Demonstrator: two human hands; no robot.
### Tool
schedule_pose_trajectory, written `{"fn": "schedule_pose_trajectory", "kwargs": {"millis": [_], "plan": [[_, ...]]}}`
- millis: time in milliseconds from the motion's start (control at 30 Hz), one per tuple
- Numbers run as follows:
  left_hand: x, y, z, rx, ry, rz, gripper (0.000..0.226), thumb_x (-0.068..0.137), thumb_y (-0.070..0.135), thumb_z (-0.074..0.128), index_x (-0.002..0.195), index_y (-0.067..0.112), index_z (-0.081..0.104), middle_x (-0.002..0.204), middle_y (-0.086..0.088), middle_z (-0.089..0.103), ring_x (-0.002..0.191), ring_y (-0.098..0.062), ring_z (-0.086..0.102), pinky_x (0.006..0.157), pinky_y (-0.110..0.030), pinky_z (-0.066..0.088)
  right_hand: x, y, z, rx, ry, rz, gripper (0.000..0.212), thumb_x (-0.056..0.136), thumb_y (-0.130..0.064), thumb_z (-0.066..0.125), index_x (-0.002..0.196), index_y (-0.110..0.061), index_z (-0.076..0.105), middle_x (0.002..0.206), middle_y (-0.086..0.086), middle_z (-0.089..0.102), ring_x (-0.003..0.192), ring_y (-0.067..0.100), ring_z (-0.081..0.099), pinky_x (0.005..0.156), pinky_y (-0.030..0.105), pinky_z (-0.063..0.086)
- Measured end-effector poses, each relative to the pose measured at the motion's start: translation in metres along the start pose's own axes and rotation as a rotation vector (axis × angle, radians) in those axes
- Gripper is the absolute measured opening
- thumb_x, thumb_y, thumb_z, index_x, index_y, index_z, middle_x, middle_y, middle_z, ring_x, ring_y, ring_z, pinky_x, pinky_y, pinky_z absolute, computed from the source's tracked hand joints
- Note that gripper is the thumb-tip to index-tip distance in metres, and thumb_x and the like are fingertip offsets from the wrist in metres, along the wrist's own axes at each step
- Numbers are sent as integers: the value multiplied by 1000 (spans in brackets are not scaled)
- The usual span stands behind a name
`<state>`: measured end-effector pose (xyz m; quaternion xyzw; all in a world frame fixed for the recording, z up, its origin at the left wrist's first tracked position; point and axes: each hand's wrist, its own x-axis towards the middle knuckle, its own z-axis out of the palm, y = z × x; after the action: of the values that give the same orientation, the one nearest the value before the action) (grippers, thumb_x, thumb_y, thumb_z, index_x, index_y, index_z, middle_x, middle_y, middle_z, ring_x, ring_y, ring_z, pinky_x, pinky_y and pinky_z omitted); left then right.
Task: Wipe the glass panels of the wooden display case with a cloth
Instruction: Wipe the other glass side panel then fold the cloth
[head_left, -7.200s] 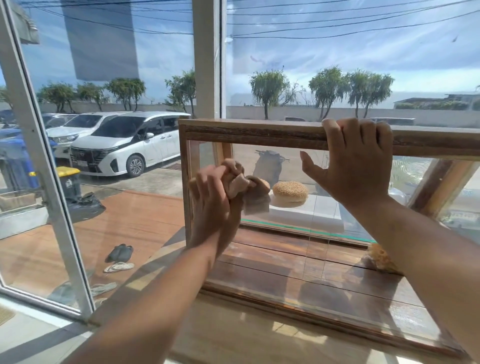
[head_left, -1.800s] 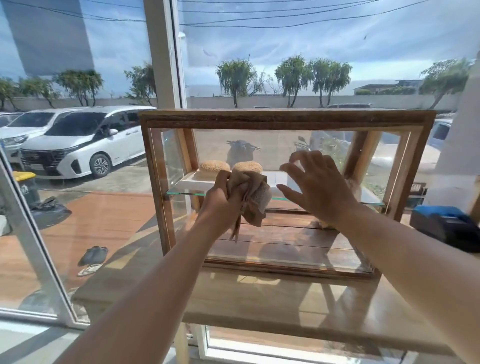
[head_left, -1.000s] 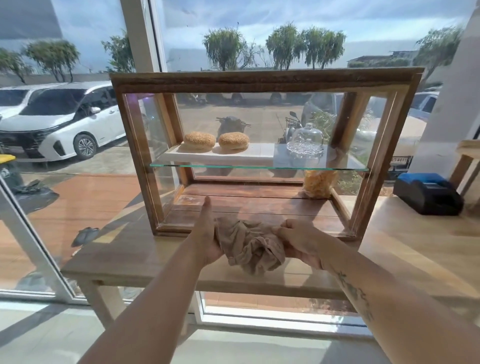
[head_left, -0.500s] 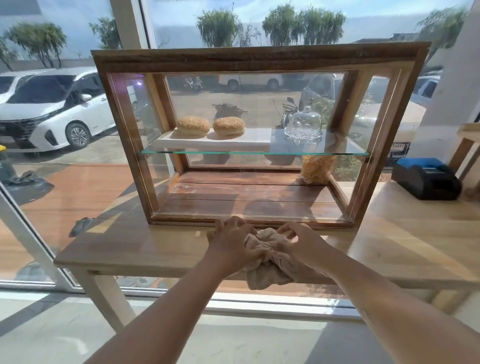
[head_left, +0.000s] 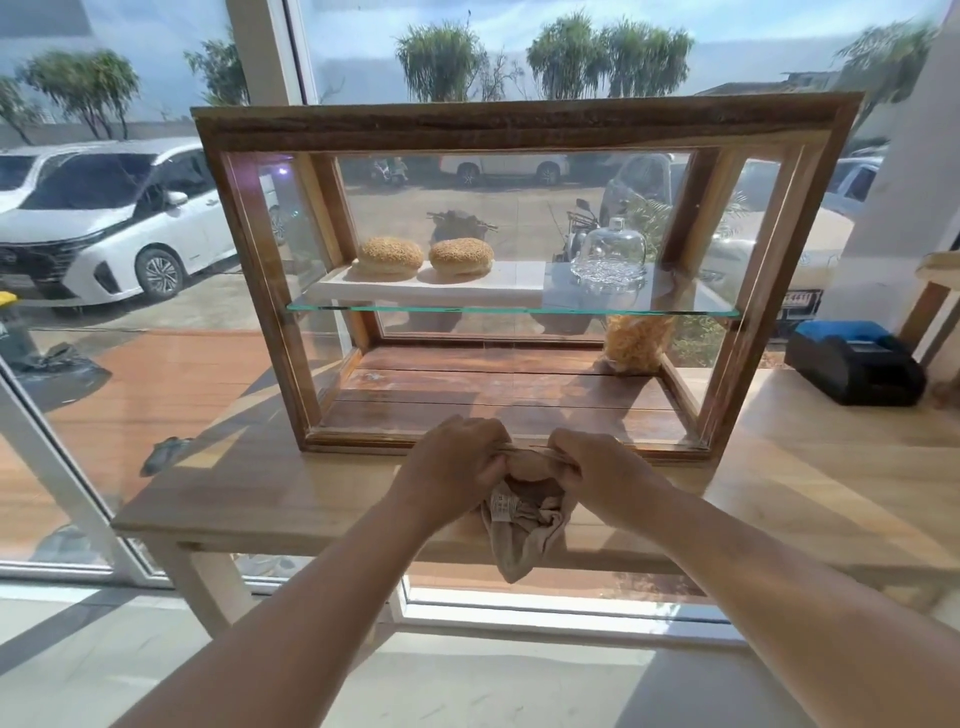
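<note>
Low in the frame's centre, left hand (head_left: 457, 467) and right hand (head_left: 605, 475) clamp the cloth (head_left: 524, 525), stretching it (likely refolding); next, press it to the display case (head_left: 519, 127) glass above.

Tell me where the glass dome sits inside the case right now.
In the head view, the glass dome stands on the right part of the glass shelf, to the right of the two sesame buns, above the yellow snack bag.

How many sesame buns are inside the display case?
2. Both sit side by side at the left end of the white tray on the glass shelf: the left bun and the right bun. None appears hidden.
</note>
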<state>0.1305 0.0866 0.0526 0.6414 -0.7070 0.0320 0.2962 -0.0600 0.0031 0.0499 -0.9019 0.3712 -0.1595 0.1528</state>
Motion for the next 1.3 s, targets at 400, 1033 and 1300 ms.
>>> {"fn": "schedule_pose_trajectory", "kwargs": {"millis": [400, 1033, 1300], "plan": [[-28, -5, 59, 38, -296, -266, 81, 85, 72, 47, 148, 23, 32, 153, 3, 35, 142, -19, 28, 115, -44, 27, -5, 23, 15, 3, -178, 72, 36, 105, -38, 53, 140, -33, 55, 151, -14, 40, 143, 14, 34, 116, 35, 35], [-20, -45, 68, 40, -154, -83, 46, 94, 54, 35, 125, 25, 53, 121, 8, 55, 108, -10, 52, 91, -28, 45, 8, 27, 80, -57, 6, 6, 65, 87, -62, 26, 138, -30, 53, 140, -7, 47, 131, 19, 37, 116, 43, 31], [-17, -48, 69, 126, -153, -25, 50, 91, 46, 26, 118, 21, 60, 118, 5, 61, 109, -14, 53, 98, -30, 42, -7, 42, 69, -219, -47, 26, 75, 86, -70, 16, 151, -41, 40, 159, -14, 36, 151, 19, 24, 123, 32, 9]]}}
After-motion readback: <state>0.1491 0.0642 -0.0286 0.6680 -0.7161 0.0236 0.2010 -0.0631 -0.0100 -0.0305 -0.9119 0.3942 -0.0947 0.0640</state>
